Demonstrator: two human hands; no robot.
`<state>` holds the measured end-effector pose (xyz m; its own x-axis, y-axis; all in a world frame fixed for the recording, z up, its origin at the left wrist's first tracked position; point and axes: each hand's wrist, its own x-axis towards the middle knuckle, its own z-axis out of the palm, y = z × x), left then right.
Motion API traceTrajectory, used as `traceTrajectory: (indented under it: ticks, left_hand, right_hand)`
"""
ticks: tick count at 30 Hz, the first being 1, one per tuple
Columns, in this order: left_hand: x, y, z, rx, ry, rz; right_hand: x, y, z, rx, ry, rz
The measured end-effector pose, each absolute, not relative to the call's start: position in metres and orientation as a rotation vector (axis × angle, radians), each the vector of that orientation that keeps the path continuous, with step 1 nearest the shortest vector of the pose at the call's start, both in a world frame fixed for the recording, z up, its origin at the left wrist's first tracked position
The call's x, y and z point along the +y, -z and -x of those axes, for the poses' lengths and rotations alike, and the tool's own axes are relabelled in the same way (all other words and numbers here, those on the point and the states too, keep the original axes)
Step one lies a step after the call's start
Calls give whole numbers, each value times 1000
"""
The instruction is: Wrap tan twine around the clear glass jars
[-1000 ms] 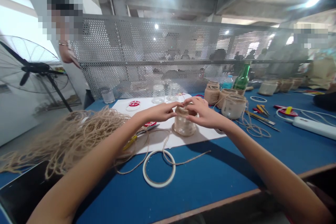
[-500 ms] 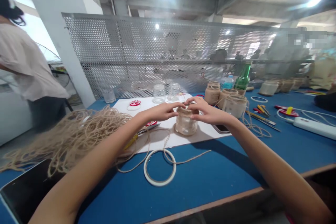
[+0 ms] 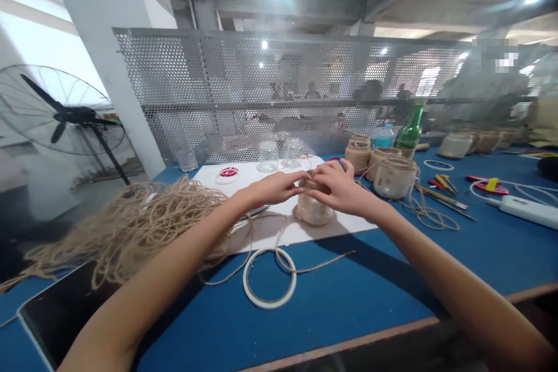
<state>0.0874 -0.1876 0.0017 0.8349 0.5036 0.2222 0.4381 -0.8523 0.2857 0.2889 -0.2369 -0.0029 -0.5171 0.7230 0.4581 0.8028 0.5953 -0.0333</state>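
Observation:
My hands meet over the top of a glass jar [image 3: 313, 212], which stands on a white sheet [image 3: 349, 224] with jute twine wound around its neck. My left hand [image 3: 274, 188] reaches in from the left, its fingertips at the jar's upper edge. My right hand [image 3: 337, 189] curls over the top and hides the mouth of the jar. A big tangled heap of loose jute twine [image 3: 131, 232] lies to the left of my left forearm. Strands of it run across the sheet, near a white tape ring [image 3: 269, 278].
Two bare glass jars [image 3: 268, 156] stand behind my hands. Several twine-wrapped jars [image 3: 395, 178] and a green glass bottle [image 3: 410, 128] stand to the right on the blue table [image 3: 349, 296]. Pens, a white power strip [image 3: 525, 211] and a dark tablet [image 3: 61, 319] lie about.
The person at the left has gone out of view, uncovering the standing fan. My view has shifted slightly. My hands remain at the jar's top, the right one covering a little more of it.

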Motion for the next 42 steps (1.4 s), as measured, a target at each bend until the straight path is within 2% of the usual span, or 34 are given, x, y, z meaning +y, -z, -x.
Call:
traceTrajectory:
  ticks: [34,42]
  left_hand:
    - [-174,11,-85,578,-468,-2257]
    - [-164,7,-77,661,-534,-2242]
  right_hand:
    - [-225,-1,-305,-2535,71,1033]
    - [-228,0,-304,-2569,-25,1213]
